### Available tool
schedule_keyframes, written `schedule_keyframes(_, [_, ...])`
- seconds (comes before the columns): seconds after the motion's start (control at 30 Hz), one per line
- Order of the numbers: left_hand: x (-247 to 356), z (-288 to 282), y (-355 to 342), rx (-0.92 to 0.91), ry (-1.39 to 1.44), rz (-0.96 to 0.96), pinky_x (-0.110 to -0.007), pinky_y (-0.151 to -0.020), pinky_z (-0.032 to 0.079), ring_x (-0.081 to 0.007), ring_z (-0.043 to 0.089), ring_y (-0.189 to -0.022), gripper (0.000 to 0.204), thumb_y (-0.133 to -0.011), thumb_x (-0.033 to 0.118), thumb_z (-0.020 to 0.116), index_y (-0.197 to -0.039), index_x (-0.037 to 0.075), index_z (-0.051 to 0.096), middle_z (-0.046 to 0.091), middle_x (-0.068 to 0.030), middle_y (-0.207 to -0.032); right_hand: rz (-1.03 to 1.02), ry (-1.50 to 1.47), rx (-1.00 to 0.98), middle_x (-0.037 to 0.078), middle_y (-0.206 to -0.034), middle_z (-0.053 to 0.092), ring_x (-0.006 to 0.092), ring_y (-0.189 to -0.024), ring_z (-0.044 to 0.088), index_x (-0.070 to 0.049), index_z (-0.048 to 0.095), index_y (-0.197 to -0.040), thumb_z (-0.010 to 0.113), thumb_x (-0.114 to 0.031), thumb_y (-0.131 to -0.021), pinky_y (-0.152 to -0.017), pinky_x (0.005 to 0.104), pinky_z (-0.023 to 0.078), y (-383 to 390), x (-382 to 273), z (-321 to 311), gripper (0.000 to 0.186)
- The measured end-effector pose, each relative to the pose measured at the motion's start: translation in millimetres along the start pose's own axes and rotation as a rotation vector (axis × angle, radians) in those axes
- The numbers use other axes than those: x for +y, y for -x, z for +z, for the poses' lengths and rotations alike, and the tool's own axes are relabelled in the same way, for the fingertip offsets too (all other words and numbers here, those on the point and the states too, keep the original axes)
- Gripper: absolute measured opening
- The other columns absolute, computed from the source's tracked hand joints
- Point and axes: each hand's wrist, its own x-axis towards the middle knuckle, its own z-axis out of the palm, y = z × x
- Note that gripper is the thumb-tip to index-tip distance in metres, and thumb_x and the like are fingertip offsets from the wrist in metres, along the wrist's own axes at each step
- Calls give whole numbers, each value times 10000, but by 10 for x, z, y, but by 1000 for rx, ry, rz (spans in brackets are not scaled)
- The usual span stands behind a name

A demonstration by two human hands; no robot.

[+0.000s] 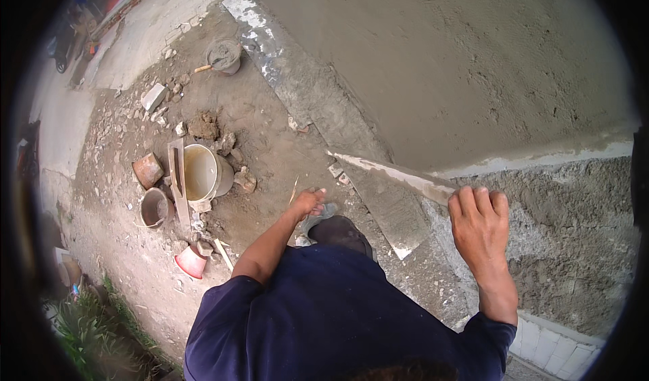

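Observation:
My right hand is closed round the near end of a long, narrow mortar-smeared board. The board runs away to the left and narrows toward its far end, beside the edge of a grey wall of wet mortar. My left hand hangs over the ground in front of my body, its fingers loosely apart and nothing visible in them. Below the board lies a rough concrete ledge along the foot of the wall. Rough, darker plaster covers the wall nearer my right arm.
On the ground to the left stand a large pale bucket with boards against it, a brown bucket and a tipped red-and-white bucket. Farther off is a mortar-filled bucket. Rubble lies scattered; plants grow lower left.

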Motion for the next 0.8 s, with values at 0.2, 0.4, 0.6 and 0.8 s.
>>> schedule_keyframes(0.2, [961,789,-531,-136,172,-124,-444,-862,580,-333,639,-1129,785,-1034,602,510,-1592,87,313,551,-201,-1443,89,-55,-65,45,-869,539,200,-839,538,-85,630,-854,645,-169,-746,-788,366,427,-210,301,209,138])
schedule_keyframes(0.4, [1168,1085,-1040,-159,364,-214,-464,-896,582,-363,630,-1145,851,-1018,648,498,-1624,121,217,543,-221,-1457,119,-71,-159,68,-910,570,207,-853,553,-44,650,-897,649,-167,-726,-781,369,437,-501,494,276,211])
schedule_keyframes(0.6, [1341,1134,-1345,-122,390,-315,-410,-702,620,-279,681,-912,906,-984,664,546,-1612,89,237,638,-175,-1240,159,-83,-281,87,-983,606,210,-911,590,-17,680,-984,653,-147,-766,-815,379,449,-847,599,305,255])
schedule_keyframes(0.8, [1658,1003,-1703,-51,388,-471,-404,-647,615,-237,676,-752,653,-986,618,583,-1337,68,555,684,-120,-985,307,-146,-461,83,-1080,634,237,-953,599,-33,673,-1091,705,-160,-840,-875,431,460,-1384,714,302,283])
